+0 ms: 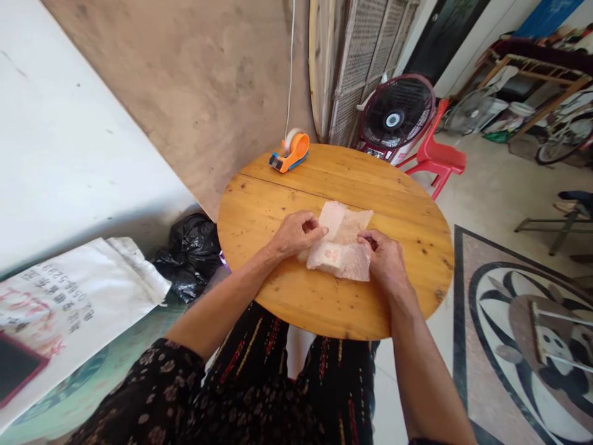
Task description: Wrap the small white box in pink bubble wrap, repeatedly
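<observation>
A sheet of pinkish, see-through bubble wrap (354,224) lies on the round wooden table (259,204). Its near part is folded over a small pale box (330,254) with a reddish mark, seen through the film. At the wrap's left edge, my left hand (300,233) pinches with thumb and forefinger together. My right hand (382,250) grips the right edge of the wrap near the fold, fingers curled. The far part of the sheet is spread flat beyond both hands.
An orange and blue tape dispenser (293,151) stands at the table's far left edge. Behind the table are a fan (393,117) and a red plastic chair (438,151). Black plastic bags (192,253) and a white sack (88,315) lie to the left.
</observation>
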A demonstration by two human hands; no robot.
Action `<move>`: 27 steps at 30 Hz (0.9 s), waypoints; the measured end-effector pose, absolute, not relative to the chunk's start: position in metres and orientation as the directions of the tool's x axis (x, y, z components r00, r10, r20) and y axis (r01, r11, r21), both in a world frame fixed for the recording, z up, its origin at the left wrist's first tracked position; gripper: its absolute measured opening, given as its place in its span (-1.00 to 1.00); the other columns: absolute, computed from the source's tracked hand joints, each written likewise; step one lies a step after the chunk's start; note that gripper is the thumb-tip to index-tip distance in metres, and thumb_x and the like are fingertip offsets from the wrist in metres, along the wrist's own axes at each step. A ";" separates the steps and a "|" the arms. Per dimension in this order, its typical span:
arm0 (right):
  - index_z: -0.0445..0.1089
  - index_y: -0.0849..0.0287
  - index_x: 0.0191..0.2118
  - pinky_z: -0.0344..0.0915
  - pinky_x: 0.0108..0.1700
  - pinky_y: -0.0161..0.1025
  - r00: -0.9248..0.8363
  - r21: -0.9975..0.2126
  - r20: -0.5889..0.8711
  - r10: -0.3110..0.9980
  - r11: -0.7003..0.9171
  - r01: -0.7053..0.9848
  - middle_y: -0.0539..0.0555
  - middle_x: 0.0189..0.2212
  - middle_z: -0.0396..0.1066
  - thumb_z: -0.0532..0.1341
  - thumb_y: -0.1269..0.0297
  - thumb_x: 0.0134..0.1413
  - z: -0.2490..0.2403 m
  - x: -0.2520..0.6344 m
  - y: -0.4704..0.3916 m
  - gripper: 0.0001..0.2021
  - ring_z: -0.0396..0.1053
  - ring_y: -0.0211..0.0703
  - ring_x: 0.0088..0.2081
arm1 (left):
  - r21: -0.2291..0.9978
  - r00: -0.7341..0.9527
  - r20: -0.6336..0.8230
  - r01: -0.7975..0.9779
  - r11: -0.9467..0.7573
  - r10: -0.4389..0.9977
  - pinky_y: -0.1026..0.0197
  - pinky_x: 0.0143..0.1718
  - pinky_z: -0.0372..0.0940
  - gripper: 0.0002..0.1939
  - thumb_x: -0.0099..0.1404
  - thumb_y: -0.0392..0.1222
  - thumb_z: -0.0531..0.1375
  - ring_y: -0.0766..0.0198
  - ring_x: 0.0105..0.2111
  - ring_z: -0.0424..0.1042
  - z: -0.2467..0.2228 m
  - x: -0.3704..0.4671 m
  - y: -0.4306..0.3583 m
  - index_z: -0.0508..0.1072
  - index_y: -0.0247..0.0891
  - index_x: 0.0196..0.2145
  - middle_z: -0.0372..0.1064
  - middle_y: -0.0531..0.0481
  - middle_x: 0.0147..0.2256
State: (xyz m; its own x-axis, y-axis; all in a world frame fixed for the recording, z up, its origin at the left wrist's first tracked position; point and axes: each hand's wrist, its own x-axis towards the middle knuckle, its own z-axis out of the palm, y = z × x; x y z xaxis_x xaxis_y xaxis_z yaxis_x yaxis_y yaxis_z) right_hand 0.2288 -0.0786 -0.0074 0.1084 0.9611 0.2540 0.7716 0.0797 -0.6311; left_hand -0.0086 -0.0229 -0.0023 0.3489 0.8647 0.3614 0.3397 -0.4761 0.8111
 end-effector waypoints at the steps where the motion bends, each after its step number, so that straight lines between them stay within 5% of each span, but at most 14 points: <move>1: 0.53 0.19 -0.17 0.32 -0.27 -0.18 0.123 -0.611 0.259 0.958 0.064 0.789 0.13 -0.33 0.57 0.15 0.17 0.14 -0.007 0.228 -0.079 -0.72 0.47 -0.07 -0.35 | 0.797 0.352 0.370 0.355 -0.488 0.860 0.30 -0.44 0.16 -0.75 0.17 -0.06 0.22 0.38 -0.48 0.26 -0.003 -0.009 -0.023 0.39 -0.30 -0.50 0.34 0.05 -0.48; 6: 0.57 0.18 -0.18 0.34 -0.12 -0.09 0.063 -0.509 0.271 0.961 0.087 0.857 0.20 -0.17 0.56 0.13 0.26 0.11 -0.003 0.226 -0.081 -0.71 0.49 0.04 -0.17 | 0.762 0.363 0.383 0.394 -0.513 0.849 0.27 -0.38 0.20 -0.70 0.20 0.02 0.22 0.34 -0.44 0.27 -0.003 -0.012 -0.022 0.42 -0.29 -0.47 0.32 0.02 -0.44; 11: 0.55 0.18 -0.06 0.33 -0.06 -0.08 0.035 -0.461 0.177 0.984 0.052 0.886 0.23 -0.12 0.57 0.10 0.30 0.12 0.004 0.223 -0.083 -0.64 0.50 0.12 -0.08 | 0.742 0.510 0.371 0.339 -0.578 0.776 0.10 -0.08 0.32 -0.50 0.16 0.18 0.26 0.16 -0.14 0.38 -0.001 -0.018 -0.021 0.45 -0.26 -0.11 0.35 -0.12 -0.11; 18: 0.55 0.08 -0.02 0.32 -0.04 -0.07 0.035 -0.344 0.014 0.999 -0.028 0.939 0.19 -0.07 0.57 0.15 0.28 0.11 0.012 0.222 -0.084 -0.65 0.49 0.21 -0.02 | 0.697 0.700 0.166 0.415 -0.585 0.695 -0.08 0.19 0.18 -0.32 0.13 0.09 0.28 -0.07 0.12 0.29 0.002 -0.020 -0.022 0.37 -0.31 0.14 0.27 -0.24 0.08; 23: 0.54 0.12 -0.03 0.30 -0.04 -0.14 -0.039 -0.331 -0.034 0.999 0.026 0.943 0.18 -0.07 0.57 0.19 0.30 0.07 0.021 0.222 -0.085 -0.66 0.50 0.13 -0.02 | 0.717 0.658 0.216 0.394 -0.575 0.721 0.00 0.07 0.29 -0.43 0.05 -0.24 0.17 0.04 -0.01 0.37 0.002 -0.022 -0.020 0.40 -0.31 0.07 0.34 -0.19 0.03; 27: 0.57 0.12 -0.16 0.27 -0.20 -0.23 -0.162 -0.259 -0.135 0.978 0.123 0.958 0.15 -0.18 0.60 0.20 0.29 0.05 0.035 0.221 -0.079 -0.74 0.52 0.07 -0.13 | 0.777 0.554 0.261 0.365 -0.512 0.790 0.17 -0.18 0.33 -0.69 0.04 -0.26 0.15 0.23 -0.24 0.38 -0.001 -0.021 -0.018 0.49 -0.30 -0.22 0.41 -0.10 -0.12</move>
State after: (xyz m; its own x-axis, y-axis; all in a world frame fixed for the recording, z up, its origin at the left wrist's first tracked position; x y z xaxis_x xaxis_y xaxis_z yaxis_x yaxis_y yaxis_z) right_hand 0.2206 -0.0786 0.0345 -0.1617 0.9775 -0.1354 0.9581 0.1226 -0.2589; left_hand -0.0212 -0.0179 -0.0012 0.5544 0.7903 0.2608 0.3648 -0.5124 0.7774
